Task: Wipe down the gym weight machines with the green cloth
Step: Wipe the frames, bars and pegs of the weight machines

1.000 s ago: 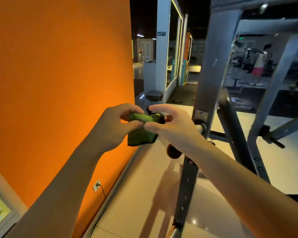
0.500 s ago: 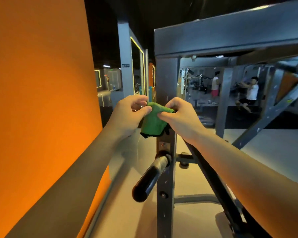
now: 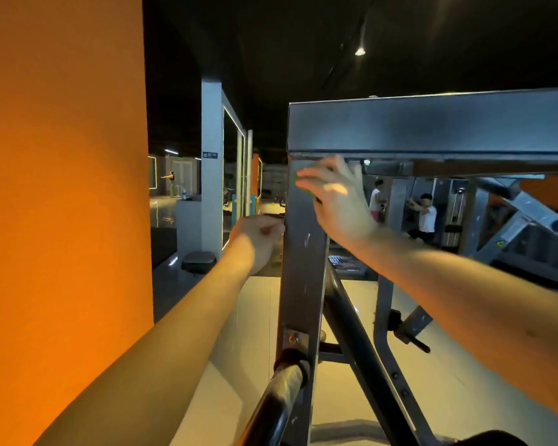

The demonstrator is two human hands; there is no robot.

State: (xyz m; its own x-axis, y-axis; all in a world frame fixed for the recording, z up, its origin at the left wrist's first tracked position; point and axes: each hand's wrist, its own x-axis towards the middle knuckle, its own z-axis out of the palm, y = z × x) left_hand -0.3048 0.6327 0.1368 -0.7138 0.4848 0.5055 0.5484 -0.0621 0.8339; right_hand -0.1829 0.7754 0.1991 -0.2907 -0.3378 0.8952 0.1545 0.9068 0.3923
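Green cloth (image 3: 295,182) mostly hidden under blurred right hand (image 3: 335,201); left hand (image 3: 256,238) fingertips blurred, hold unclear.

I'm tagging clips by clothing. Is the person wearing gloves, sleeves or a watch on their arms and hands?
No. The left hand and right hand are ungloved; left forearm and right forearm are bare to the frame edge. No sleeve, watch or band shows.

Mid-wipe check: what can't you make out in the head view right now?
1. The green cloth: head view, mostly hidden under the right hand; only a blurred green edge shows.
2. The left hand: motion-blurred; whether it touches the upright post is unclear.
3. The post's foot: cut off by the bottom edge.
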